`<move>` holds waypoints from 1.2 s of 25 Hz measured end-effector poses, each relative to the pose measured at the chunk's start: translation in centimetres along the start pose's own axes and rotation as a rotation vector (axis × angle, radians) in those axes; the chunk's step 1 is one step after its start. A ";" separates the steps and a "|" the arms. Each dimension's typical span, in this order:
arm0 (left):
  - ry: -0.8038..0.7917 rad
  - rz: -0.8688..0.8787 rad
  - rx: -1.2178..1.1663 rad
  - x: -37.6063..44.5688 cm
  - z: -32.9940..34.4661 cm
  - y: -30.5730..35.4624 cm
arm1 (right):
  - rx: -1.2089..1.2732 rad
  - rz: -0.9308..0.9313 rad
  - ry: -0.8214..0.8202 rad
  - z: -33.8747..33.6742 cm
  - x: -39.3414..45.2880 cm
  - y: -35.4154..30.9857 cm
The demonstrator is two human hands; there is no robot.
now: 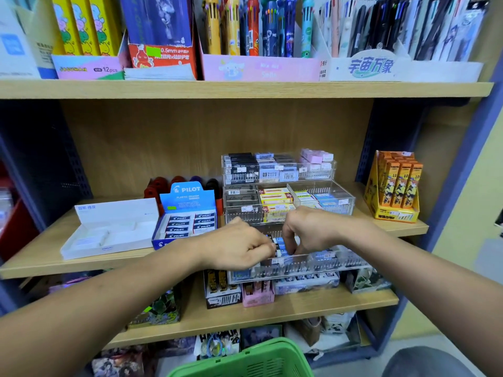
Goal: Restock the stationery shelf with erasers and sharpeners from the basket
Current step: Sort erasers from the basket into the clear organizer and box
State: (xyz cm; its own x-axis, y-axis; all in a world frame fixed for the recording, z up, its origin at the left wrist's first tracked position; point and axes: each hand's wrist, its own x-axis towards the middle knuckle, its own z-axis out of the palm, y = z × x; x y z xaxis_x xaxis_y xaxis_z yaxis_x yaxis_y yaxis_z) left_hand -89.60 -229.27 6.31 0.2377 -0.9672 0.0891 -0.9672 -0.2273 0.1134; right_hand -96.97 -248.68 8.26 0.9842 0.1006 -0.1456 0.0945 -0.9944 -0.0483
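Both hands, left (pixel 239 247) and right (pixel 304 229), curl their fingers around small blue erasers (pixel 280 244) in the clear tray (pixel 321 263) on the middle shelf (pixel 81 265). Below, the green basket (pixel 245 360) sits near the floor.

Both hands are down in the front clear tray (pixel 326 263) on the middle shelf (pixel 40 263), left hand (pixel 239 244) and right hand (pixel 304 229) curled around small blue-and-white erasers (pixel 280 244). Blue Pilot eraser box (pixel 187 213) sits just left, green basket (pixel 245 360) below on the floor side.
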 end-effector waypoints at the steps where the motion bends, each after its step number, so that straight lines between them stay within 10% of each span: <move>1: -0.006 0.000 0.034 0.1 0.2 -0.1 | -0.011 0.003 0.006 0.3 0.1 -0.2; 15: 0.409 -0.066 -0.351 -4.2 -0.5 3.1 | 0.525 -0.059 0.319 0.6 -6.0 -5.6; 30: -0.401 -0.543 -0.368 -7.4 27.7 -1.5 | 0.340 0.174 -0.308 30.2 5.1 -10.5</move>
State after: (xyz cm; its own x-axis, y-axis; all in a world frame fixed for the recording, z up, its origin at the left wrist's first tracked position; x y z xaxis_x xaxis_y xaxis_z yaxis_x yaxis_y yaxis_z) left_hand -92.40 -224.94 -21.95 0.5527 -0.7133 -0.4308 -0.6150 -0.6980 0.3667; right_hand -97.45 -236.69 -21.86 0.8862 -0.0095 -0.4632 -0.1720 -0.9351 -0.3100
